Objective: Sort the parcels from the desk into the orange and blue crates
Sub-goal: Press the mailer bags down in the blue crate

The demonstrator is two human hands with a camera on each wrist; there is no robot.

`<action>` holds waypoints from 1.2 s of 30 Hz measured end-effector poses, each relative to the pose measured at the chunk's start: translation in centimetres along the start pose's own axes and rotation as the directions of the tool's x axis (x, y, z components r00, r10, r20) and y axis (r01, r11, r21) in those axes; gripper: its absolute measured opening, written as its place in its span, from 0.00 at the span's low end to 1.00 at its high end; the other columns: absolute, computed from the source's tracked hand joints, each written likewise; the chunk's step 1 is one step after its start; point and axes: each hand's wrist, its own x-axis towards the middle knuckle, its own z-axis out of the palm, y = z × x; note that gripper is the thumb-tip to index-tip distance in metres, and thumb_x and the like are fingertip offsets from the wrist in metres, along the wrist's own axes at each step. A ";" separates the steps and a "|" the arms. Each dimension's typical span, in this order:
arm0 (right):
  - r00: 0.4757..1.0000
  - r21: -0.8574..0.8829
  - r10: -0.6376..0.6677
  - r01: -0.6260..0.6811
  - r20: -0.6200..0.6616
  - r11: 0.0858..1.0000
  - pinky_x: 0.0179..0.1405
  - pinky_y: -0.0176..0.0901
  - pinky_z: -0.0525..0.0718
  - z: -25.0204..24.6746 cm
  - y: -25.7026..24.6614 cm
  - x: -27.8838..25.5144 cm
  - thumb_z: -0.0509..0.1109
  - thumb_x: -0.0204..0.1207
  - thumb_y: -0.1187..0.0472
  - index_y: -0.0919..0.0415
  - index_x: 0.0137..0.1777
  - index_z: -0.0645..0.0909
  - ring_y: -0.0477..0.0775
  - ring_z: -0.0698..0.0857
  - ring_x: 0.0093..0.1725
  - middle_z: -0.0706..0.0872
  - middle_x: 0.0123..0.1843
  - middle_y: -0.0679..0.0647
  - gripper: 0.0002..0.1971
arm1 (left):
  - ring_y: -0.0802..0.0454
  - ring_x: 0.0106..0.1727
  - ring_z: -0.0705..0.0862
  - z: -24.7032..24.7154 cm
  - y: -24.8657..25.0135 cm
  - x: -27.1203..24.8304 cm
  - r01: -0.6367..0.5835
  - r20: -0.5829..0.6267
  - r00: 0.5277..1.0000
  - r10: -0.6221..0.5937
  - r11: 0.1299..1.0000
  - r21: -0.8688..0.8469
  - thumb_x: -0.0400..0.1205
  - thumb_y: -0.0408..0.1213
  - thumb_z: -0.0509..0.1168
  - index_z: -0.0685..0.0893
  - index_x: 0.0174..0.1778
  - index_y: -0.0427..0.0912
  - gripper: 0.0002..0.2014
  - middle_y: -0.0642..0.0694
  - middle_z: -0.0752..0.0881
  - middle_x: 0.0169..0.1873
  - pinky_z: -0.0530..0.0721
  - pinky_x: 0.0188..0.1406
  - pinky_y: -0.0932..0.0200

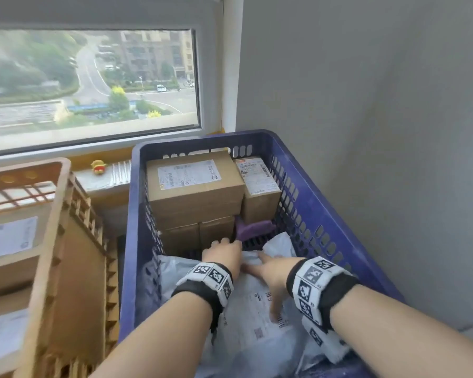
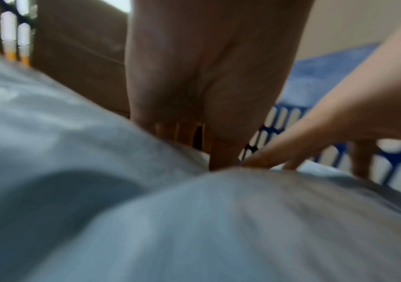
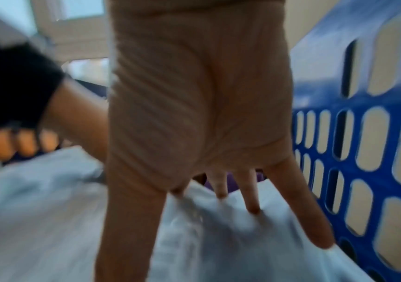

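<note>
Perforated plastic blue crate [image 1: 311,203], matt cardboard boxes [image 1: 194,192], crinkled plastic mailers [image 1: 257,331]

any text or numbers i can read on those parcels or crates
Nothing can be read.
Large box label: print and barcode, too small.
Small box label: barcodes and red strip, blurred.
Grey bag label: barcodes and a red square, illegible.
Orange crate parcel labels: blurred.
Wristbands: coded squares, no words.

Left hand [image 1: 224,253] fingertips hidden, perhaps behind the grey mailer [image 1: 246,317]; wrist views blurred.
</note>
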 end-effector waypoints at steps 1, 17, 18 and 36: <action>1.000 -0.009 0.022 -0.022 -0.007 1.000 0.81 0.64 0.65 0.6 -0.1 0.5 0.88 0.61 0.52 0.40 0.86 0.38 0.67 0.50 0.86 0.41 0.89 0.56 0.67 | 0.39 0.69 0.73 0.2 0.4 -0.4 -0.007 -0.058 0.998 0.011 0.998 0.068 0.82 0.37 0.61 0.73 0.71 0.46 0.20 0.41 0.74 0.66 0.77 0.59 0.45; 0.997 0.064 -0.019 0.014 0.081 0.998 0.82 0.75 0.54 2.9 -0.4 3.3 0.86 0.58 0.39 0.29 0.78 0.21 0.67 0.29 0.85 0.23 0.85 0.52 0.73 | 0.29 0.84 0.47 1.6 -0.6 -4.0 0.208 0.369 0.893 -0.259 0.963 0.173 0.56 0.70 0.77 0.28 0.79 0.68 0.70 0.44 0.36 0.84 0.60 0.73 0.24; 0.996 0.067 -0.019 0.013 0.090 0.998 0.81 0.76 0.54 3.0 -0.4 3.6 0.86 0.58 0.40 0.29 0.78 0.21 0.67 0.28 0.84 0.22 0.84 0.52 0.73 | 0.27 0.83 0.44 2.1 -0.7 -3.7 0.220 0.373 0.890 -0.261 0.964 0.151 0.55 0.69 0.78 0.28 0.78 0.68 0.71 0.43 0.34 0.84 0.58 0.72 0.22; 0.983 -0.015 -0.043 0.047 0.179 0.999 0.81 0.76 0.44 4.4 -0.7 7.3 0.86 0.58 0.39 0.34 0.76 0.15 0.75 0.19 0.77 0.16 0.81 0.57 0.76 | 0.25 0.81 0.34 7.3 -2.3 -1.3 0.248 0.356 0.901 -0.250 0.967 0.052 0.53 0.65 0.81 0.24 0.78 0.65 0.75 0.39 0.27 0.81 0.48 0.62 0.08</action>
